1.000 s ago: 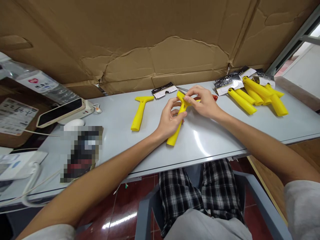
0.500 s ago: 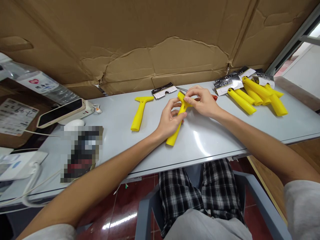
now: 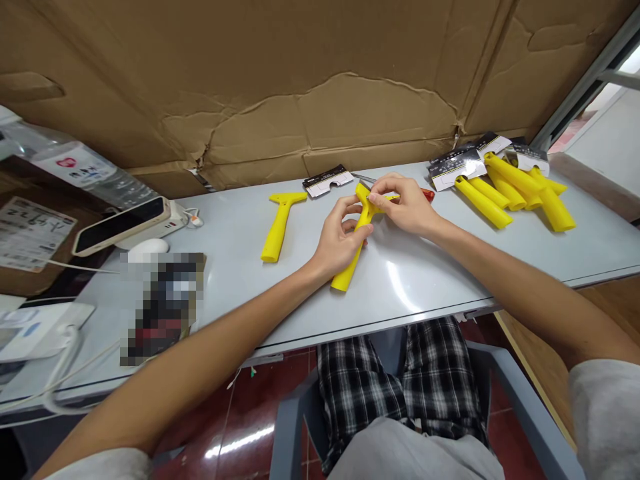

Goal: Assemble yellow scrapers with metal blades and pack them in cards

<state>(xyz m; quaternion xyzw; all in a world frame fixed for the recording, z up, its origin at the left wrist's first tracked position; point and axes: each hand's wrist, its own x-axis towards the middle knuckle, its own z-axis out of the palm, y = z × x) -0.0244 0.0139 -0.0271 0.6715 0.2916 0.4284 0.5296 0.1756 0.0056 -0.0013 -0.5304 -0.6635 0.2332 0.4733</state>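
Note:
My left hand (image 3: 340,233) is wrapped round the handle of a yellow T-shaped scraper (image 3: 349,272), which slants up and away from me just above the table. At its head, my right hand (image 3: 403,202) has thumb and forefinger pinched together; what lies between them is too small to make out. Behind the right hand lies a tool with a thin metal shaft (image 3: 364,178) and a red end (image 3: 428,195), its middle hidden. To the left a second yellow scraper (image 3: 278,230) rests on the table. Beyond the hands is a black and white card (image 3: 327,181).
Several yellow handles (image 3: 520,187) with card labels (image 3: 459,169) are piled at the right. On the left stand a phone (image 3: 123,227), a white mouse (image 3: 149,249), cables, a cardboard box (image 3: 30,233) and water bottles (image 3: 85,170). Cardboard (image 3: 320,87) walls the table's back edge.
Hardly anything differs. My right fingertips have shifted very slightly at the scraper's head, while the left hand keeps its hold.

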